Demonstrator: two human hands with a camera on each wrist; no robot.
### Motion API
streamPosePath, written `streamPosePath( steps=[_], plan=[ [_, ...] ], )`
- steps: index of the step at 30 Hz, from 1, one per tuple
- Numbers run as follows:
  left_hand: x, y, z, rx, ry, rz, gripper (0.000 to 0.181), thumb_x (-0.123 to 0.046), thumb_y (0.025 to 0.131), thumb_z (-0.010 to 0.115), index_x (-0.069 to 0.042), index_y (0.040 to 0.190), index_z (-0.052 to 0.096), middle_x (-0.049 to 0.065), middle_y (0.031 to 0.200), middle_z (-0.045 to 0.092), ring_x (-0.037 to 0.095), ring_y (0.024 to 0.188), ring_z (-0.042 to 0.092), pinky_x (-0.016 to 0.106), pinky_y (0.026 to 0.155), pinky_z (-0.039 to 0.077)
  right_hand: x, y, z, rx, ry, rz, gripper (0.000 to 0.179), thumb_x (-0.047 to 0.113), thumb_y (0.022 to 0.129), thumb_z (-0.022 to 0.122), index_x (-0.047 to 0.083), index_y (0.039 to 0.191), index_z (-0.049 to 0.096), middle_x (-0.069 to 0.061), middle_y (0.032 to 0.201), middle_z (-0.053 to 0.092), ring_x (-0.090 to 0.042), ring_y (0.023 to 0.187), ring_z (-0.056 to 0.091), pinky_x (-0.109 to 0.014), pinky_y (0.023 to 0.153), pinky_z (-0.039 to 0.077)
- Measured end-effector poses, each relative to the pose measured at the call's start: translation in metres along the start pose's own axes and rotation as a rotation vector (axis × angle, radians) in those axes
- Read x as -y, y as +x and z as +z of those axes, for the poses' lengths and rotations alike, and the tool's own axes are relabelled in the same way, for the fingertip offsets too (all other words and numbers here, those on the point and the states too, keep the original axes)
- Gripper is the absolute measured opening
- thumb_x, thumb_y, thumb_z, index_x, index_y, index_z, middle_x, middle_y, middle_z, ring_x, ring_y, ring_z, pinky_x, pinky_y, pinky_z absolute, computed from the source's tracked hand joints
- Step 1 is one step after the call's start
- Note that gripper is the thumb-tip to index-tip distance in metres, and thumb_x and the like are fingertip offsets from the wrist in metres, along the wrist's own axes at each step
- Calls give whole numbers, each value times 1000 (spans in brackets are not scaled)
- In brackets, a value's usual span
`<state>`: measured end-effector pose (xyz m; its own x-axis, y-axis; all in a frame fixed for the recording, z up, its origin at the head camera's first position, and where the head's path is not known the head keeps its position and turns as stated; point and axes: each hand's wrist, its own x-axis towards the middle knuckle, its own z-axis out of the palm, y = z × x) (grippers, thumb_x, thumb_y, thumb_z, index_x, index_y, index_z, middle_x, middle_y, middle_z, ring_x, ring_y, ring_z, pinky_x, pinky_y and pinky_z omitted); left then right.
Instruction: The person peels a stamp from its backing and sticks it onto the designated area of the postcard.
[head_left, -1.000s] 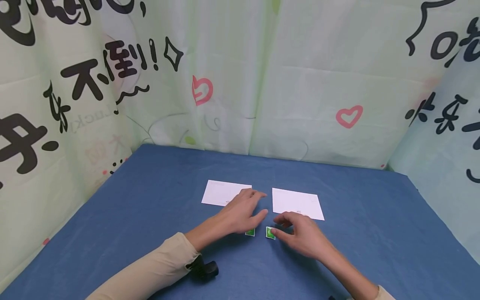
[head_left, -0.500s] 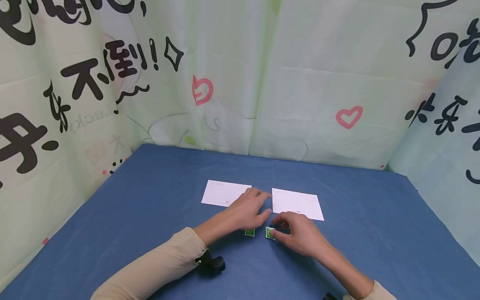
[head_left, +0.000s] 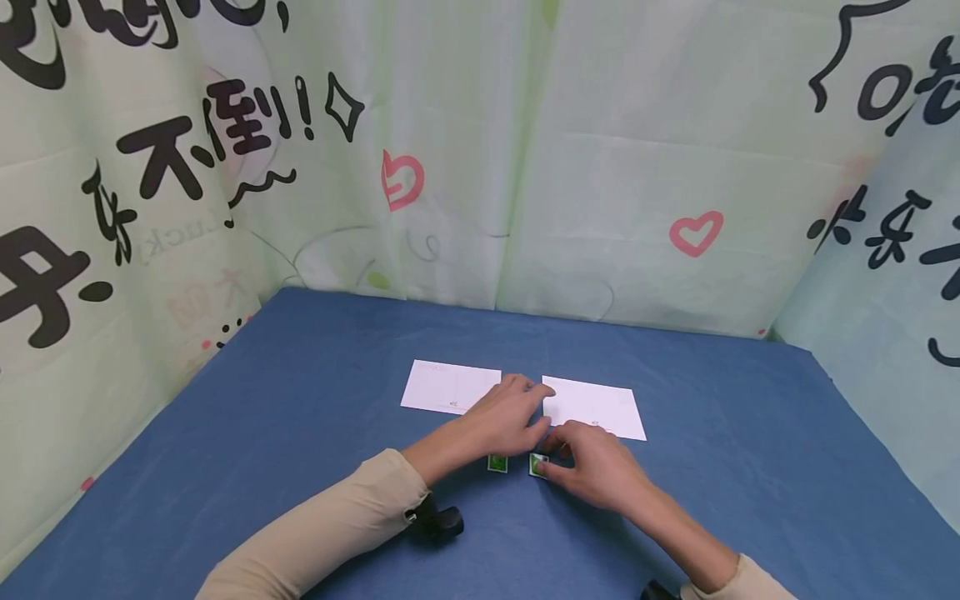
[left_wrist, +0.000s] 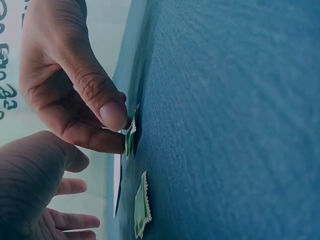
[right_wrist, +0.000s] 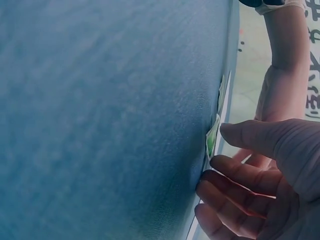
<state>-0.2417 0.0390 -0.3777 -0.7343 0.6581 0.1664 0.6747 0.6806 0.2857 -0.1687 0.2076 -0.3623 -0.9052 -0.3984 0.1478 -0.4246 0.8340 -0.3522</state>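
Observation:
Two small green stamps with white perforated edges are on the blue table. My right hand (head_left: 600, 467) pinches the edge of the right stamp (head_left: 534, 469) between thumb and finger; this stamp (left_wrist: 130, 141) stands tilted at the fingertips in the left wrist view. The other stamp (head_left: 498, 464) lies flat beneath my left hand (head_left: 501, 421), partly hidden by it. That left hand hovers with fingers extended, its fingertips overlapping the near-left corner of the right white card (head_left: 600, 402). A second white card (head_left: 446, 386) lies to the left, its right end covered by the left hand.
The blue cloth-covered table (head_left: 330, 367) runs back to pale printed curtains (head_left: 600, 125) on three sides. A black wrist camera (head_left: 442, 522) hangs under the left sleeve, low over the cloth. Another black device (head_left: 658, 590) shows at the right wrist.
My left hand has moved right, from over the left card toward the right card. My right hand stays at the right stamp with hardly any movement.

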Motion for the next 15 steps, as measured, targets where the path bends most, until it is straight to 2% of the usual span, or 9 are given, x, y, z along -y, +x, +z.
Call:
streamPosePath(
  steps=[15],
  plan=[
    [-3, 7, 5, 37, 73, -43, 42, -31, 105, 52, -16, 145, 57, 15, 137, 61, 30, 133, 52, 39, 110, 43, 0, 1, 5, -31, -73, -5, 17, 20, 79, 86, 15, 89, 73, 6, 84, 65, -13, 76, 61, -35, 70, 50]
  ],
)
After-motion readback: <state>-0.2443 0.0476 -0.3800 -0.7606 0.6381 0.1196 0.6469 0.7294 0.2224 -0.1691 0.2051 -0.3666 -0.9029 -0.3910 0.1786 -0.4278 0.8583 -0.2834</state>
